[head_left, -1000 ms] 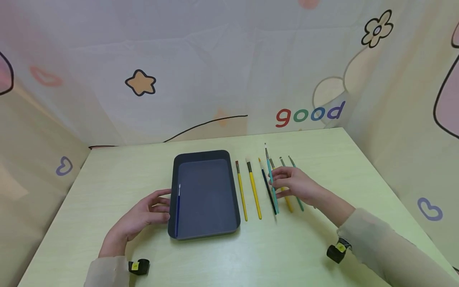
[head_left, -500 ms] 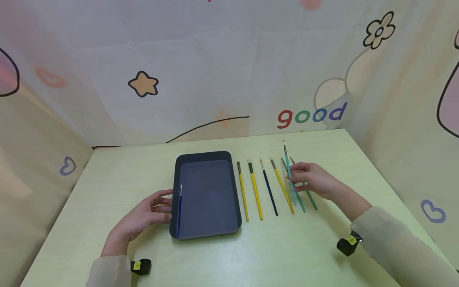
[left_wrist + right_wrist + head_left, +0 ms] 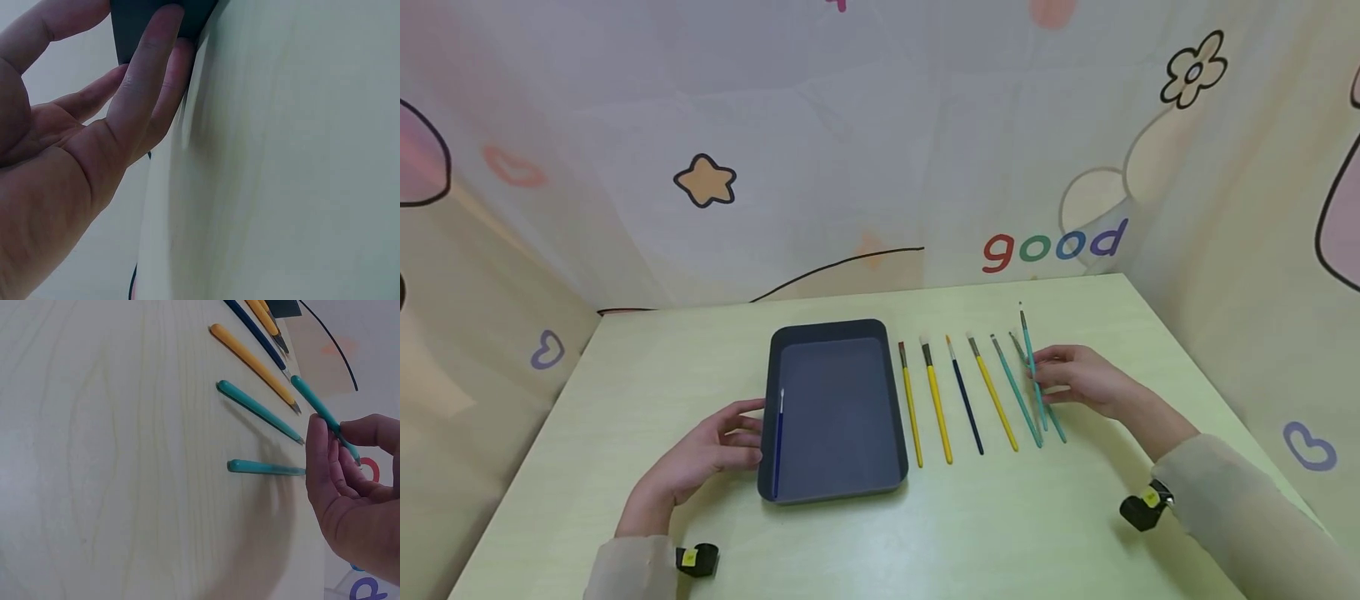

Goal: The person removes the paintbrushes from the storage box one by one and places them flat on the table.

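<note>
My right hand (image 3: 1078,379) pinches a teal paintbrush (image 3: 1028,340) between thumb and fingers, bristles pointing away from me. It is raised above the table, as the right wrist view shows. Beneath it lies another teal paintbrush (image 3: 1057,425), partly hidden by the held brush and my fingers. A third teal paintbrush (image 3: 1017,392) lies just to the left. At the left, my left hand (image 3: 711,454) touches the outer left wall of a dark grey tray (image 3: 842,417); its fingertips meet the dark wall in the left wrist view. A dark blue paintbrush (image 3: 778,450) lies inside, along the tray's left side.
Between tray and right hand, a row of brushes lies on the pale wooden table (image 3: 925,542): two yellow paintbrushes, a dark blue paintbrush (image 3: 965,396) and another yellow paintbrush (image 3: 994,395). A printed curtain (image 3: 850,150) stands behind the table and along both sides.
My right hand has carried the teal paintbrush rightward across the row, from over the dark blue paintbrush to over the rightmost teal one. My left hand has stayed at the tray.
</note>
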Demonstrator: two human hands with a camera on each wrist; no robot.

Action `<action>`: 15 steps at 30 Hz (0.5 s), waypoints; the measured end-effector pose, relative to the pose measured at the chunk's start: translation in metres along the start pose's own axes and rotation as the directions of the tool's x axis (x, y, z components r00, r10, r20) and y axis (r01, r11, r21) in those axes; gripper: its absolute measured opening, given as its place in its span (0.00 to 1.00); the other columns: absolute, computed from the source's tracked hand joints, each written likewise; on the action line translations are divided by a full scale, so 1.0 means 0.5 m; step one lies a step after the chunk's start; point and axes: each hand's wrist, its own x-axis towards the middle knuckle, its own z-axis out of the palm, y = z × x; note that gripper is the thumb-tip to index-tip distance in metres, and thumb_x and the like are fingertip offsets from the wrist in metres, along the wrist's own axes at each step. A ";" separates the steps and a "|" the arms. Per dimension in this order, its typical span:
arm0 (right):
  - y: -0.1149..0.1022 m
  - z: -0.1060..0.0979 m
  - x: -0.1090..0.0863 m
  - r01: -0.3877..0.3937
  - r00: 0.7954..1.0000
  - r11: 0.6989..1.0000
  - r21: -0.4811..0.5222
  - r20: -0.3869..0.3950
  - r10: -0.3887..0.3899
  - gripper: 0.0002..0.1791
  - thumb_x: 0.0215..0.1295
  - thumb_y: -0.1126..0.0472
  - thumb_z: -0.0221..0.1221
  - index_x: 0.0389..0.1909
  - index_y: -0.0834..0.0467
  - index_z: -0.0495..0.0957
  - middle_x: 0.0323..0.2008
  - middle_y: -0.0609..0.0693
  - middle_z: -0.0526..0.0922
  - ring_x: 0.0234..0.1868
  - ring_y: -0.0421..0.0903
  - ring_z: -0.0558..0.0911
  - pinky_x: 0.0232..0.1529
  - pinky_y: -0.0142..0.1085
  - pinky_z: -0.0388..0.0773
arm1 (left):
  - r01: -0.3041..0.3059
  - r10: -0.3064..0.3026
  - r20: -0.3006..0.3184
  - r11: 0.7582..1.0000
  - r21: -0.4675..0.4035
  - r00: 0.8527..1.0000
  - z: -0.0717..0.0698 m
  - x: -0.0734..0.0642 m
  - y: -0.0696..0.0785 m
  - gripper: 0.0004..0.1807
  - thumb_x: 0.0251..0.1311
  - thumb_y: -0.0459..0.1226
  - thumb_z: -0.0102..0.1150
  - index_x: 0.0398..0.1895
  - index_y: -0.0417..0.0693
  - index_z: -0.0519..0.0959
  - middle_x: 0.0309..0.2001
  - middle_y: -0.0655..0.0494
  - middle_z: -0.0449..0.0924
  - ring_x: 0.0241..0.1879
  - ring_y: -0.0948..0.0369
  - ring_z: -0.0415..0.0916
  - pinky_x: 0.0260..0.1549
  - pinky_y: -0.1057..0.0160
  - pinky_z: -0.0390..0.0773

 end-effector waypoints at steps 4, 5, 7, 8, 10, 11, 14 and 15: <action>0.010 -0.011 0.001 -0.016 1.000 1.000 0.005 -0.002 0.016 0.27 0.77 0.66 0.53 0.68 0.77 0.59 0.49 0.59 0.78 0.45 0.48 0.81 0.48 0.40 0.85 | -0.001 0.001 0.001 1.000 0.002 1.000 0.001 0.000 0.000 0.43 0.60 0.27 0.65 0.78 0.39 0.58 0.63 0.32 0.67 0.60 0.44 0.75 0.51 0.55 0.82; 0.012 -0.013 0.001 -0.018 1.000 1.000 0.006 -0.003 0.018 0.27 0.77 0.66 0.54 0.67 0.77 0.60 0.48 0.59 0.78 0.45 0.48 0.81 0.48 0.40 0.85 | -0.001 0.001 0.001 1.000 0.002 1.000 0.001 -0.001 0.001 0.43 0.60 0.27 0.65 0.78 0.39 0.58 0.63 0.32 0.67 0.60 0.44 0.75 0.51 0.55 0.82; 0.014 -0.016 0.001 -0.023 1.000 1.000 0.002 -0.007 0.023 0.27 0.77 0.66 0.54 0.67 0.77 0.60 0.49 0.59 0.78 0.45 0.48 0.81 0.48 0.40 0.85 | -0.002 0.002 0.000 1.000 0.004 1.000 0.002 -0.001 0.002 0.43 0.60 0.27 0.65 0.78 0.39 0.58 0.63 0.32 0.67 0.60 0.44 0.75 0.51 0.55 0.83; 0.015 -0.017 0.001 -0.023 1.000 1.000 -0.001 -0.008 0.023 0.27 0.76 0.65 0.54 0.68 0.77 0.60 0.49 0.59 0.78 0.45 0.48 0.81 0.48 0.40 0.85 | -0.002 0.002 -0.001 1.000 0.005 1.000 0.002 -0.001 0.002 0.43 0.60 0.27 0.65 0.78 0.40 0.58 0.62 0.32 0.67 0.59 0.44 0.75 0.51 0.55 0.83; 0.016 -0.021 0.002 -0.028 1.000 0.999 -0.014 -0.011 0.028 0.28 0.76 0.65 0.55 0.68 0.76 0.60 0.50 0.59 0.78 0.45 0.48 0.81 0.48 0.40 0.85 | -0.002 0.002 -0.002 1.000 0.006 1.000 0.002 -0.001 0.003 0.43 0.60 0.27 0.65 0.78 0.40 0.58 0.62 0.33 0.67 0.59 0.44 0.75 0.51 0.55 0.83; 0.017 -0.023 0.003 -0.031 0.999 0.999 -0.022 -0.012 0.031 0.28 0.76 0.64 0.55 0.68 0.76 0.60 0.50 0.59 0.79 0.45 0.48 0.81 0.48 0.40 0.85 | -0.003 0.003 -0.002 1.000 0.006 1.000 0.002 -0.001 0.003 0.43 0.60 0.27 0.65 0.78 0.40 0.58 0.62 0.33 0.67 0.59 0.44 0.75 0.51 0.55 0.83; 0.021 -0.032 0.004 -0.042 0.999 0.998 -0.049 -0.010 0.042 0.28 0.76 0.63 0.56 0.67 0.76 0.61 0.49 0.58 0.79 0.44 0.48 0.80 0.48 0.40 0.85 | -0.001 0.001 -0.004 1.000 0.000 1.000 0.002 -0.001 0.002 0.43 0.60 0.27 0.65 0.78 0.39 0.57 0.62 0.32 0.67 0.59 0.44 0.75 0.51 0.55 0.83; 0.023 -0.035 0.005 -0.046 0.999 0.997 -0.058 -0.010 0.045 0.28 0.77 0.63 0.56 0.67 0.76 0.61 0.49 0.57 0.79 0.44 0.48 0.80 0.47 0.40 0.85 | -0.001 0.001 -0.004 1.000 -0.002 1.000 0.001 -0.001 0.001 0.43 0.60 0.27 0.65 0.78 0.39 0.57 0.62 0.33 0.67 0.59 0.44 0.75 0.51 0.55 0.83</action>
